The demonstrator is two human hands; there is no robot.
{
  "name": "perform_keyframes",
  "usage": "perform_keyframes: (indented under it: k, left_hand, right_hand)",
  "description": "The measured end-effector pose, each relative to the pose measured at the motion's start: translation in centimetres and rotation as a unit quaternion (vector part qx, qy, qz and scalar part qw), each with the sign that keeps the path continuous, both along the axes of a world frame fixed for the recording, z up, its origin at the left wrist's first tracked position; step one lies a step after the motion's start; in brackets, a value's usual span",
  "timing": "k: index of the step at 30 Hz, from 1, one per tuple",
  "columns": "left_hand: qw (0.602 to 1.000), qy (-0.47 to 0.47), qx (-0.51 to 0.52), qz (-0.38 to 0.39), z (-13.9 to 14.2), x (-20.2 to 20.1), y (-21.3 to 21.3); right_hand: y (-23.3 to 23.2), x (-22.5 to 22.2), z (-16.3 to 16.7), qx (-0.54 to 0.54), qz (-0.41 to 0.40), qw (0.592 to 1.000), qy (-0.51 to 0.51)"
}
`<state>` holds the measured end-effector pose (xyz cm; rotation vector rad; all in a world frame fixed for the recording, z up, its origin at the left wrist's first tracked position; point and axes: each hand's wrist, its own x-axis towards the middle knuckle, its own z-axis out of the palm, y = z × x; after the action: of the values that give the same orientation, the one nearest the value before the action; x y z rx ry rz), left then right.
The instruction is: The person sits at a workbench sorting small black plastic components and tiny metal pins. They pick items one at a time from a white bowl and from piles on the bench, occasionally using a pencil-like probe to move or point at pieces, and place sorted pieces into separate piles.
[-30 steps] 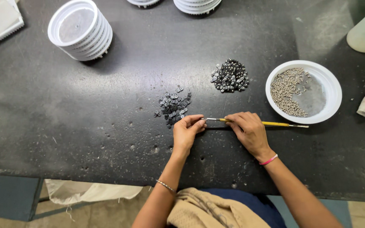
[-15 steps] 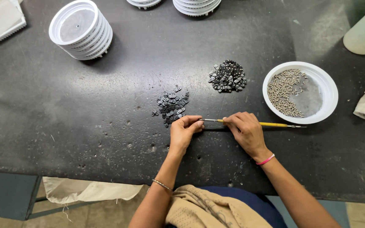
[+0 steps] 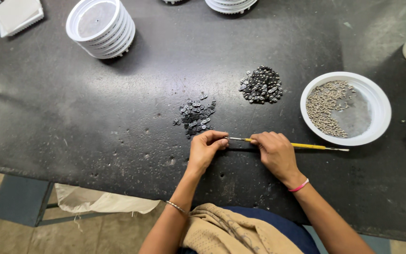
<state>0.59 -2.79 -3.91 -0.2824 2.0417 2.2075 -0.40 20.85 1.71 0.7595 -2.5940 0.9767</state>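
Both hands (image 3: 240, 148) curled, pinching thin yellow rod (image 3: 306, 146).

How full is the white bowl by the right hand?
Partly full. The white bowl holds small pale metal pieces heaped on its left side, while the right part of its bottom is bare. It sits upright on the dark table.

Dark worktable (image 3: 95, 117): two part piles (image 3: 196, 116) (image 3: 261, 85), white bowl (image 3: 381, 113), stacked lids (image 3: 102, 28).

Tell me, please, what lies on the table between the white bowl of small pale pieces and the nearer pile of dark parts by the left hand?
In the head view, a second, rounder pile of dark parts lies between the white bowl and the nearer pile beside the left hand.
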Motion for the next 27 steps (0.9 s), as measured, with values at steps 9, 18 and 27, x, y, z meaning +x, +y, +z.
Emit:
perform_keyframes:
  k: [9, 18, 27]
  left_hand:
    - [0.999, -0.011, 0.007, 0.034, 0.6, 0.0, 0.4]
    - [1.0, -0.008, -0.004, -0.001, 0.7, -0.3, 0.2]
    - [1.0, -0.012, 0.008, -0.019, 0.3, -0.3, 0.6]
  right_hand:
    - [-0.4, 0.2, 0.6, -0.057, -0.003, 0.998, 0.007]
    - [-0.1, -0.3, -0.3, -0.014, -0.021, 1.0, -0.001]
    - [0.4, 0.0, -0.6, 0.014, -0.05, 0.999, 0.002]
